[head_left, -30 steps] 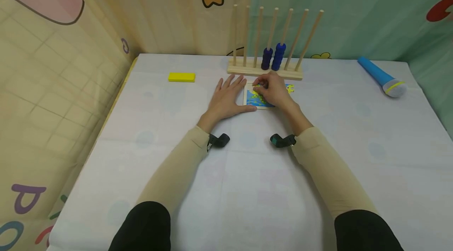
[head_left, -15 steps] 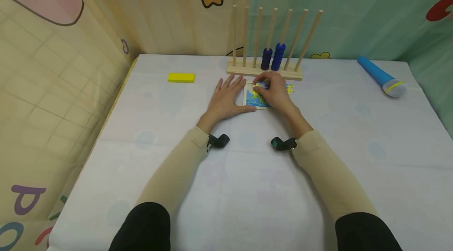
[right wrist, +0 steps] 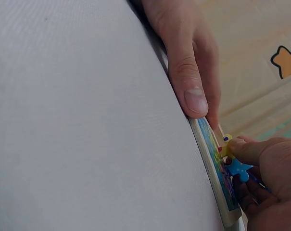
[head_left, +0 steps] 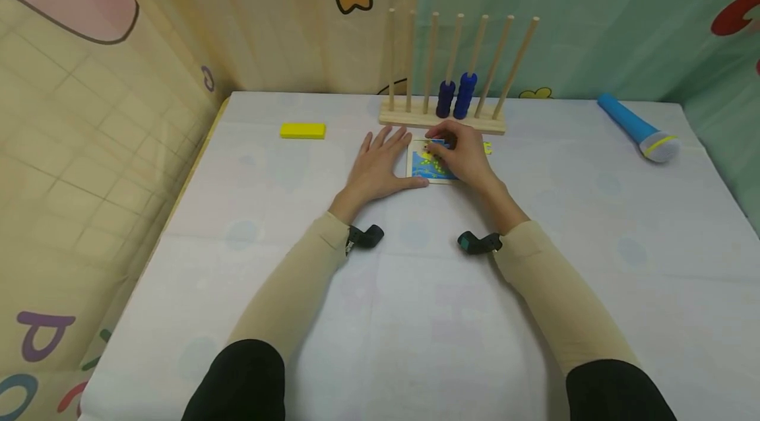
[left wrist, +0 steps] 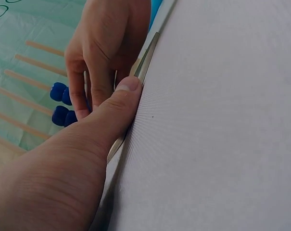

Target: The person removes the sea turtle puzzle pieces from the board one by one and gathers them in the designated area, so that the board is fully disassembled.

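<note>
Rectangular blue-and-yellow wood-framed puzzle (head_left: 423, 169), best braced by left hand (head_left: 377, 165), spread at nine o'clock; right hand (head_left: 466, 152) pinches tabbed yellow-and-blue piece (right wrist: 239, 168).

Worn items on the forearms and wrists, as relayed to me by the head camera.
I see a left beige sleeve (head_left: 291, 282) and a right beige sleeve (head_left: 561, 295), both plain and lightly creased; a black left upper sleeve (head_left: 237, 381) and a black right upper sleeve (head_left: 617, 394) cover them toward the elbows, with curved edges. Each cuff carries a dark, bent mount: the left mount (head_left: 367, 236) ends in a rounded knob, the right mount (head_left: 479, 243) bears a green patch. The left hand (head_left: 378, 167) and right hand (head_left: 466, 152) are bare.
</note>
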A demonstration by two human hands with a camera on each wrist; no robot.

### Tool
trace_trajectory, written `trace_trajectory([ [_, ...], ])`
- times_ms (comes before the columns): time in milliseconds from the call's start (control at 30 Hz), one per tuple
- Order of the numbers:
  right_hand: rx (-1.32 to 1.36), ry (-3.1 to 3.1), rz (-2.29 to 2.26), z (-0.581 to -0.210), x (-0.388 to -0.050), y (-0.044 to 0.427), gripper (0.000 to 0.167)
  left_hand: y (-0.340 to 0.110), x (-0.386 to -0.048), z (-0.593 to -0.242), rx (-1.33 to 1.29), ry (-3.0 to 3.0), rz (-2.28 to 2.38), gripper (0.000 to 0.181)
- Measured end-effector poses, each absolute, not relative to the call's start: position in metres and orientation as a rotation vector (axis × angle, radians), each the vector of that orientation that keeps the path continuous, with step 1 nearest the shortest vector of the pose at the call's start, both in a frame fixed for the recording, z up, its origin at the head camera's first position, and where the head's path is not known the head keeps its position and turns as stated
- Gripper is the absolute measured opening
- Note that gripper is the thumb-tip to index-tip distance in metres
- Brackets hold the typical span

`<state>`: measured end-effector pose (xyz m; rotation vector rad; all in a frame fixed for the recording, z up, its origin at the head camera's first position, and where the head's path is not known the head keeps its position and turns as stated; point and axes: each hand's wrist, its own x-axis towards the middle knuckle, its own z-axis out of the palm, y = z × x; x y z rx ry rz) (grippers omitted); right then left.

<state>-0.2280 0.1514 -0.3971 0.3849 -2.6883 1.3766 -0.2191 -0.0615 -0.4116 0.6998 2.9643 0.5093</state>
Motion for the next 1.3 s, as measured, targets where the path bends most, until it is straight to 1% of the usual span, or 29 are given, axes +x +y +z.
trace_trajectory([
  [600, 0.373, -2.702, 1.327, -0.396, -0.23, 0.155, 0.017, -0.061, -0.22, -0.413, 0.704, 2.968, 0.52, 0.108],
  [867, 0.417, -2.682, 1.353, -0.4, -0.232, 0.157, 0.017, -0.062, -0.22, -0.413, 0.705, 2.966, 0.52, 0.108],
  [1167, 0.523, -2.73, 1.3, -0.398, -0.23, 0.161, 0.027, -0.062, -0.22, -0.412, 0.712, 2.961, 0.522, 0.108],
  [1300, 0.548, -2.727, 1.276, -0.399, -0.23, 0.163, 0.028, -0.062, -0.22, -0.412, 0.715, 2.963, 0.527, 0.108],
])
